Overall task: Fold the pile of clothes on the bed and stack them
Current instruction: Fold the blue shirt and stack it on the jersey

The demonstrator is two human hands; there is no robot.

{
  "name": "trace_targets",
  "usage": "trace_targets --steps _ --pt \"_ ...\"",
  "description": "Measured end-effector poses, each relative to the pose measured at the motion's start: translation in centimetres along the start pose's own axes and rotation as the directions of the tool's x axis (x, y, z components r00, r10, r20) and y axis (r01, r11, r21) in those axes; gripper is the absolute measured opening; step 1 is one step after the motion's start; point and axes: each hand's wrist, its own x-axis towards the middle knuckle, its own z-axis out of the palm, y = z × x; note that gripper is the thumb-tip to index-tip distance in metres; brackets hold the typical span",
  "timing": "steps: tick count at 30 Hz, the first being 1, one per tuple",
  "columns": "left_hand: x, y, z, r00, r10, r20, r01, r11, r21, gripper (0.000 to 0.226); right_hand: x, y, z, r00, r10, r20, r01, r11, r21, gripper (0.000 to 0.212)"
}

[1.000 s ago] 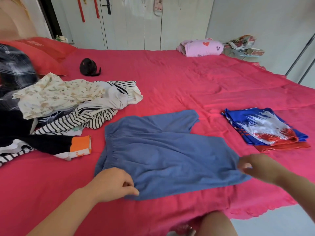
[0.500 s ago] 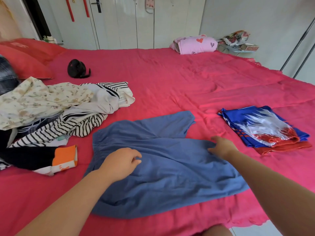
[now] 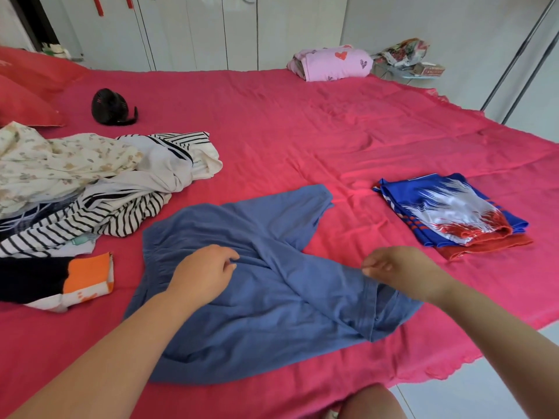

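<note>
On the bed (image 3: 302, 131), shorts (image 3: 272, 313) lie between the pile (image 3: 90, 182), left, and seemingly two folded garments (image 3: 447, 213), right.

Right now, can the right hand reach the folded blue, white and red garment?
Probably yes: only bare red sheet lies between the right hand and the folded garment. It pinches the blue shorts, though, so it should let go first.

Blue shorts (image 3: 272, 297) lie spread at 6 o'clock on the bed (image 3: 302, 131), waistband toward 9, one leg flat toward 1, the other's hem lifted. The rumpled pile (image 3: 90, 189) of striped, floral and black pieces sits at 9 o'clock. A folded blue, white and red jersey (image 3: 447, 213) lies at 3.
</note>
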Motion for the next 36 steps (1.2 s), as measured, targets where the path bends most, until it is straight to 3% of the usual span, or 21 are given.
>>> trace_targets --steps 2,6,9,13,16,20,22,24,27,30,32,34,36 --pt "-0.2 -0.2 -0.1 1.0 -0.022 -0.012 0.022 1.0 0.006 0.028 1.3 -0.8 1.2 1.0 0.023 0.02 -0.021 0.997 -0.069 0.013" --pt "-0.5 -1.8 -0.8 0.995 -0.097 -0.025 0.098 0.995 0.035 0.03 2.8 -1.1 4.0 0.975 0.112 0.19 -0.058 0.962 -0.267 0.045" --pt "-0.5 -3.2 -1.3 0.992 -0.124 -0.03 0.126 0.989 0.081 0.032 3.4 -0.8 4.6 0.978 0.12 0.173 -0.042 0.916 -0.399 0.035" --pt "-0.2 -4.7 -1.3 0.989 -0.144 -0.018 0.145 0.98 0.135 0.042 5.2 -0.6 1.9 0.987 0.11 0.119 -0.049 0.903 -0.426 0.022" --pt "0.0 -5.5 -0.7 0.984 -0.166 0.065 0.151 0.97 0.192 0.054 7.2 -0.5 -1.5 0.993 0.109 0.04 -0.083 0.912 -0.403 0.018" --pt "-0.3 -6.5 0.3 0.97 -0.204 0.133 0.161 0.947 0.276 0.062 10.3 -0.5 -4.1 0.964 0.097 -0.246 -0.184 0.914 -0.362 0.015" --pt "-0.5 -6.6 0.5 0.965 -0.227 0.129 0.183 0.941 0.284 0.063 11.3 -0.6 -4.0 0.94 0.134 -0.314 -0.24 0.913 -0.33 0.023" --pt "-0.7 -6.4 0.5 0.97 -0.225 0.096 0.191 0.942 0.277 0.062 11.4 -0.6 -2.8 0.949 0.157 -0.274 -0.25 0.902 -0.35 0.035" --pt "-1.6 -5.4 0.2 0.992 -0.12 -0.027 0.123 0.966 0.229 0.062 9.9 -0.8 -0.5 0.986 0.051 -0.16 -0.103 0.937 -0.335 0.033" --pt "-4.0 -4.4 -0.2 0.989 0.086 -0.123 -0.067 0.986 0.155 0.058 6.7 -0.2 1.0 0.993 -0.11 -0.034 0.093 0.94 -0.33 0.022" --pt "-6.0 -4.4 -0.3 0.96 0.227 -0.161 -0.212 0.972 0.106 0.059 4.3 1.2 1.4 0.99 -0.126 0.061 0.138 0.951 -0.277 0.025" --pt "-8.2 -4.9 -0.4 0.972 0.235 0.005 -0.235 0.972 0.011 0.073 2.1 2.5 1.5 0.98 -0.09 0.178 0.13 0.965 -0.226 0.049" --pt "-10.1 -6.2 0.0 0.965 0.219 0.146 -0.223 0.975 0.017 0.087 0.8 4.0 1.8 0.958 -0.084 0.273 0.166 0.942 -0.292 0.072"
